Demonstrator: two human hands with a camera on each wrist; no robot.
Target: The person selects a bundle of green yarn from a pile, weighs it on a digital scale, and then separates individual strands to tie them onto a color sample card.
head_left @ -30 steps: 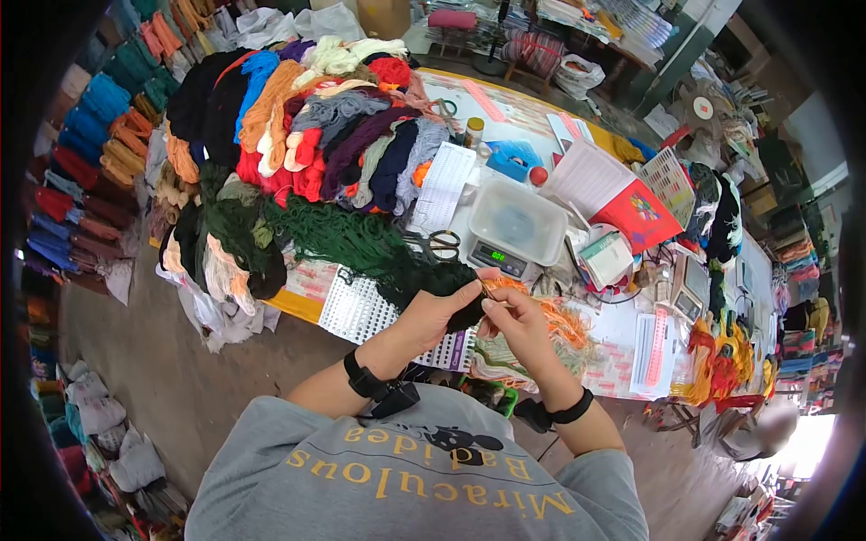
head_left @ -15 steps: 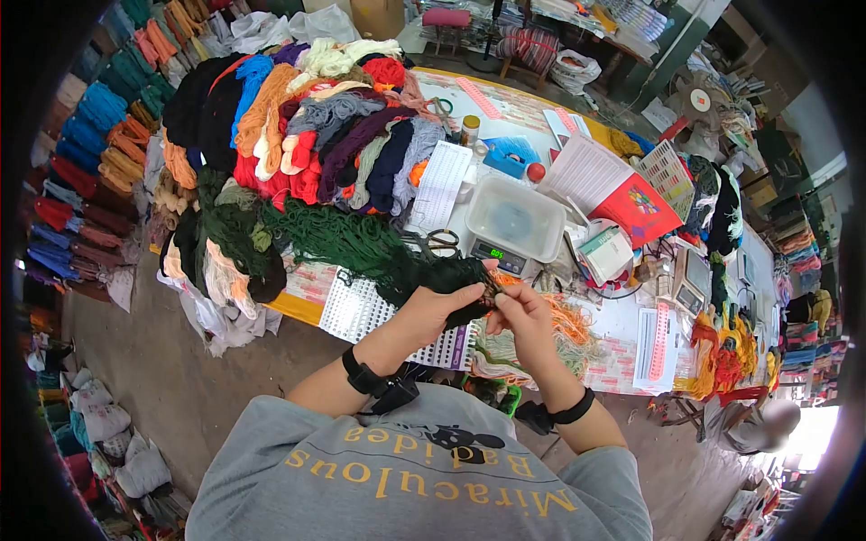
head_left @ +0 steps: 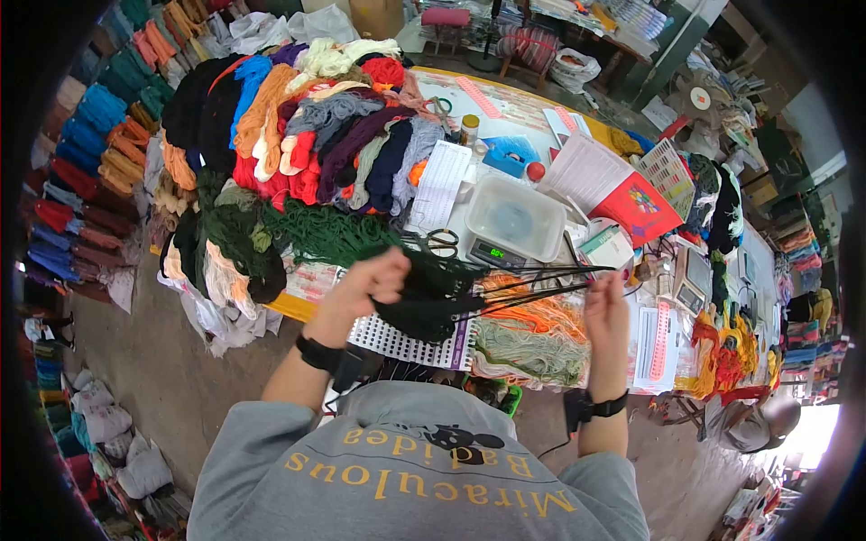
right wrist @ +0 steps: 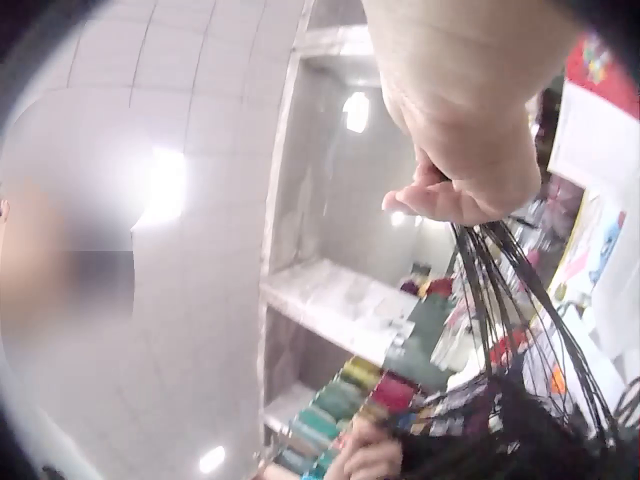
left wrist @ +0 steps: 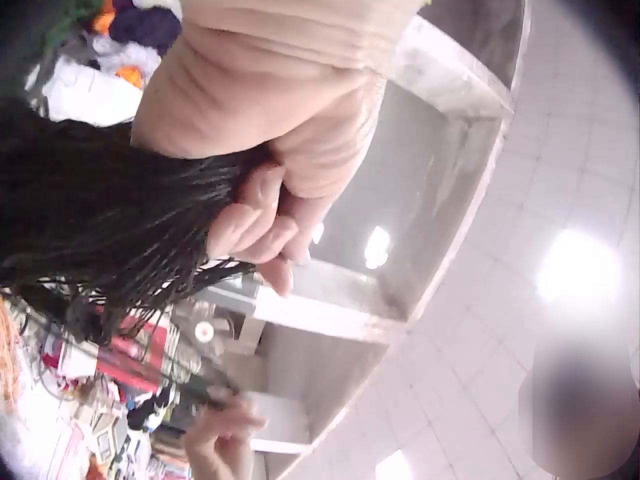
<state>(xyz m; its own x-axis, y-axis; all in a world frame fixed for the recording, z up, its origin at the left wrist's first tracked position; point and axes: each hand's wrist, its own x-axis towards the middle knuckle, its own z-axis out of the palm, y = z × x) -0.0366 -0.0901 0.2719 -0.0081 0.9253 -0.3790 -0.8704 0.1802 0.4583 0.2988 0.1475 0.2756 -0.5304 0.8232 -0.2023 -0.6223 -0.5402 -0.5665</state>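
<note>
Left hand grips dark yarn; right hand pinches the same yarn, strands stretched between. Beyond both hands I see a plastic tub.

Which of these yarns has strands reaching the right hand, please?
The nearly black yarn by the scissors: its thin strands stretch to the right hand, whereas the orange yarn beneath them lies loose.
</note>
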